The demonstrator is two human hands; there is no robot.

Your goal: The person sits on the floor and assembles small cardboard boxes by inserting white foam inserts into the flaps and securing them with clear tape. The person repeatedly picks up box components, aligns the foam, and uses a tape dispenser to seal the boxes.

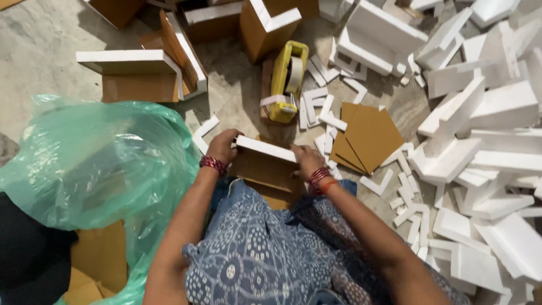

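Both hands are down on a small cardboard box (265, 169) that sits just in front of the person's lap, on the stone floor (39, 39). A white foam strip (264, 148) lies along the box's top edge. The left hand (223, 146) is curled around the left end of that strip, fingers bent over the corner and gripping it. The right hand (306, 160) is closed over the right end of the same strip, fingers folded down on the edge (the fingertips are tucked out of sight behind the foam). Both wrists wear red bangles, and the lap is covered by blue patterned cloth (254, 254). Just beyond the box stands a yellow tape dispenser (287, 79) with a roll of pale tape in it. To the right of the dispenser, near the right hand, lies a fan of flat brown cardboard sheets (367, 138), with small white L-shaped foam corners (319, 107) scattered around them. The whole right side is heaped with larger white foam blocks (485, 113). On the left, a big green plastic bag (96, 164) billows beside the left arm. Farther off, more cardboard boxes (138, 76) edged with foam stand on the floor.
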